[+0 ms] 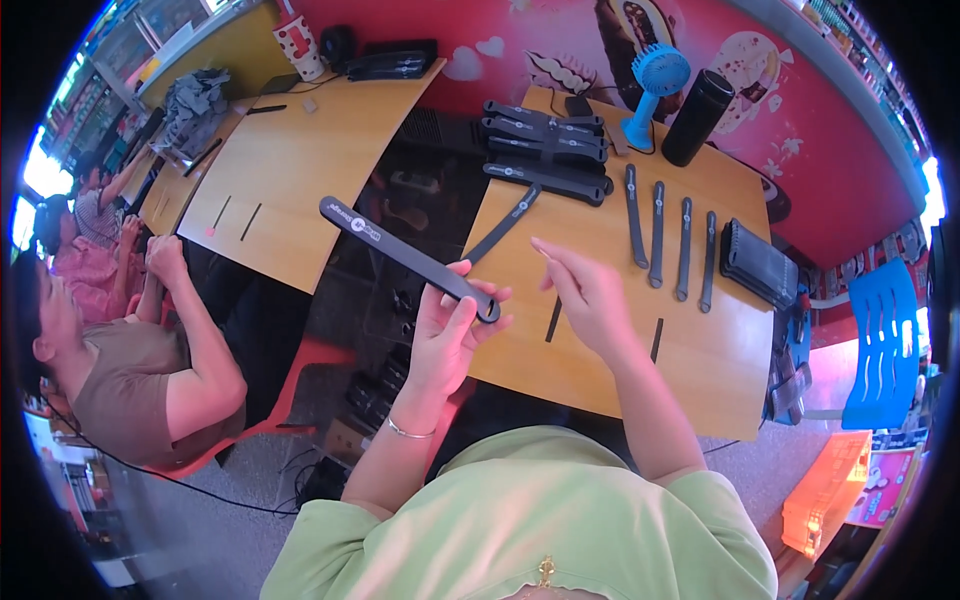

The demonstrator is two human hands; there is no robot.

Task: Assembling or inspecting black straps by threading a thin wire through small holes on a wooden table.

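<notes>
Surface in front of us point(590, 370): looks partway through, in our judgement. Far side carries a tiered stack of dark straps point(550, 180); right edge has a dark pack of flat pieces point(755, 265). Either could be finished output or waiting stock; we can't tell which. Blue fan point(660, 72) and black cylindrical bottle point(697, 117) stand behind, not involved as far as we see.

Hands: left point(445, 340) is gripping 1 dark strap with white print point(400, 250) near its holed end; the strap slants up and left over the gap between the 2 surfaces. Right hand point(592, 298) is beside it, off the strap, fingers bunched; can't tell if that grip has something small in it.

Loose pieces: 4 straps in a row point(657, 235) right of our right hand, apart from each other, plus 1 angled strap point(503, 226) between stack and left hand. We'd count 6 unstacked, including the held 1. Can't confirm whether those 6 are done.
</notes>
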